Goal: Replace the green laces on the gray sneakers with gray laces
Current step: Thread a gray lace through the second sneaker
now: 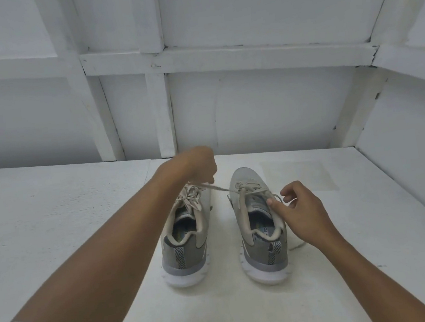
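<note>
Both sneakers sit heels toward the camera on the white table [355,290], left shoe [187,244] already tied with a bow. Left hand [196,167] is closed, pinching a taut lace [216,187] running from the right shoe [260,224]. Right hand [302,214] rests at that shoe's collar, fingers loosely curled, probably pinching the other lace end, hard to tell.

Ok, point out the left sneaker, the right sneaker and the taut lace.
left sneaker [185,255]: head view, heel panel.
right sneaker [246,176]: head view, toe.
taut lace [218,187]: head view, stretch between the shoes.
</note>
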`<action>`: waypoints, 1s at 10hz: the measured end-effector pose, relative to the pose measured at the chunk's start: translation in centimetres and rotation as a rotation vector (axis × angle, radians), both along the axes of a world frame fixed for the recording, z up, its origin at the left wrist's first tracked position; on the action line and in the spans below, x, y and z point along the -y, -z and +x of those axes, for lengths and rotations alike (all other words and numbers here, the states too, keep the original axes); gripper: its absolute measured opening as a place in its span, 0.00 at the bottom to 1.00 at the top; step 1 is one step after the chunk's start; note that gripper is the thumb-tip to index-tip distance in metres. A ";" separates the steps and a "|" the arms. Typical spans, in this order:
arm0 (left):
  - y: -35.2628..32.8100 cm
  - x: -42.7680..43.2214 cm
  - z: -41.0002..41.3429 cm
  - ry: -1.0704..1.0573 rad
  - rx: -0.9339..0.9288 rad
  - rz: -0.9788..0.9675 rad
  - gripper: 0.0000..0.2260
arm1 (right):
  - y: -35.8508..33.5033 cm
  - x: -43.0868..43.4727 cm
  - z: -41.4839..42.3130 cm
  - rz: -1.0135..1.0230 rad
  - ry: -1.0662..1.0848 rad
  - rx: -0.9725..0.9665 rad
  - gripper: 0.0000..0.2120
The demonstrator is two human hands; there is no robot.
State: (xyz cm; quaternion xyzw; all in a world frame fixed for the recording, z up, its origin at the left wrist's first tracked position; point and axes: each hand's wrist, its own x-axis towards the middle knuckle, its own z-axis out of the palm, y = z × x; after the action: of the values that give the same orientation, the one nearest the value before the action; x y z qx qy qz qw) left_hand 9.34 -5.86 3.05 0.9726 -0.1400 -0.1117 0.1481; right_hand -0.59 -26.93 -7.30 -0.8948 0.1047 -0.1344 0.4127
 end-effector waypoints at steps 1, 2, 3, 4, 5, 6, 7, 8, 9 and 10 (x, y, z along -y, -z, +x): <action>-1.5 0.1 -1.1 0.075 0.008 -0.073 0.13 | -0.6 -0.1 -0.2 0.011 -0.014 -0.015 0.10; -0.8 1.3 -1.9 0.153 -0.042 -0.228 0.13 | -1.0 -0.2 -0.2 -0.001 -0.012 -0.032 0.10; -0.1 2.7 -2.9 0.188 -0.017 -0.337 0.12 | -1.1 -0.4 -0.1 0.006 0.008 -0.050 0.11; 1.1 3.9 -3.0 0.240 0.030 -0.334 0.10 | -1.1 -0.4 0.0 0.102 0.036 -0.073 0.11; 2.4 4.8 -2.7 0.254 0.096 -0.300 0.08 | -0.9 -0.4 0.2 0.226 0.070 -0.114 0.11; 3.9 5.6 -2.5 0.236 0.103 -0.280 0.06 | -0.6 -0.4 0.3 0.338 0.086 -0.141 0.10; 4.9 6.2 -2.3 0.226 0.108 -0.250 0.06 | -0.5 -0.3 0.4 0.464 0.108 -0.173 0.08; 5.4 6.7 -2.4 0.241 0.118 -0.256 0.06 | -0.1 -0.2 0.6 0.604 0.127 -0.242 0.09; 5.6 6.9 -2.5 0.262 0.136 -0.250 0.06 | 0.3 0.0 0.7 0.683 0.144 -0.278 0.09; 5.9 7.2 -2.5 0.273 0.155 -0.228 0.07 | 0.3 0.1 0.7 0.707 0.145 -0.292 0.09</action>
State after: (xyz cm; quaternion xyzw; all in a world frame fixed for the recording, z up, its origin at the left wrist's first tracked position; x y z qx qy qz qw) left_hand 6.85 -13.02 -2.86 0.9272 -0.2935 -0.0387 0.2296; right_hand 0.06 -27.00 -7.62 -0.6973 0.2652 0.0100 0.6659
